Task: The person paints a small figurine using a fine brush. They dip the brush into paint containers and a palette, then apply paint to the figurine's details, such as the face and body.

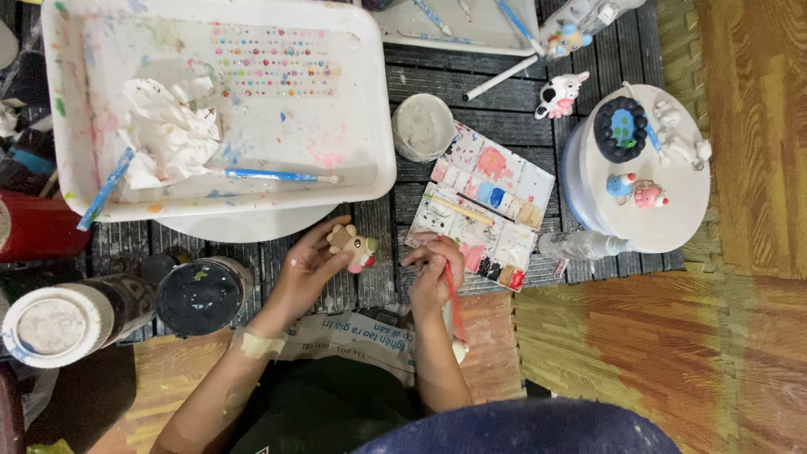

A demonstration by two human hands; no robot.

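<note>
My left hand [304, 271] holds a small beige animal figurine [354, 245] with a pink patch, lifted over the dark slatted table. My right hand [431, 271] grips a red-handled paintbrush [455, 304], its tip hidden near the lower edge of an open watercolour palette [487, 206]. The palette holds many small paint wells, and a thin yellow brush [461, 209] lies across it.
A large paint-stained white tray [370, 101] holds crumpled tissue [168, 130] and a blue brush [273, 175]. A cup of grey water [423, 126] stands by the palette. A round white stand [672, 193] carries painted figurines. Dark jars [202, 294] stand at the left, with a cow figurine [561, 95] behind.
</note>
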